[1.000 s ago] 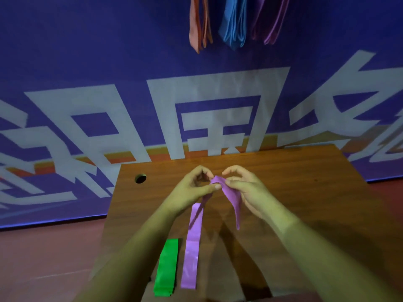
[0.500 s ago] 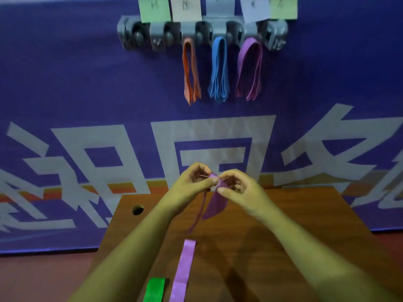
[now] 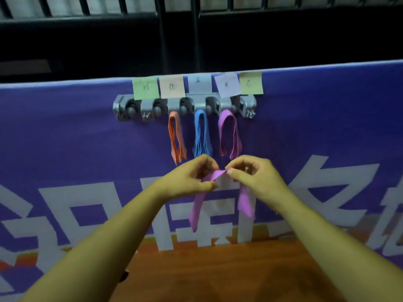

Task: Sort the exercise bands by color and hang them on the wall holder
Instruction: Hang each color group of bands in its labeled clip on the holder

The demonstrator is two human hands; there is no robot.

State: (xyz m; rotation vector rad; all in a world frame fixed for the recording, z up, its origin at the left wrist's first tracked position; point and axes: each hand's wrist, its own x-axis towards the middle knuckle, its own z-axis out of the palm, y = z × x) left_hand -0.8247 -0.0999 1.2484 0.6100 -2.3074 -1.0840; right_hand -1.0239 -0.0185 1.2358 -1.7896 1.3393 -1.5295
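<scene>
A purple exercise band [image 3: 198,204] is stretched between both hands, its two ends hanging down. My left hand [image 3: 189,178] pinches its left part and my right hand [image 3: 254,177] pinches its top fold. Both hands are raised just below the grey wall holder [image 3: 185,106]. From the holder hang orange bands [image 3: 176,139], blue bands [image 3: 202,136] and purple bands [image 3: 229,135]. Coloured sticky notes [image 3: 197,85] sit above the hooks.
The holder is fixed to a purple banner [image 3: 65,149] with large white characters. A brown wooden table [image 3: 229,271] lies below my arms. Dark railings [image 3: 196,29] stand behind the banner. The two leftmost hooks and the rightmost hook are bare.
Both hands have lifted the purple band off the table up towards the holder. My view has tilted upward, so the green and purple bands on the table have left the view.
</scene>
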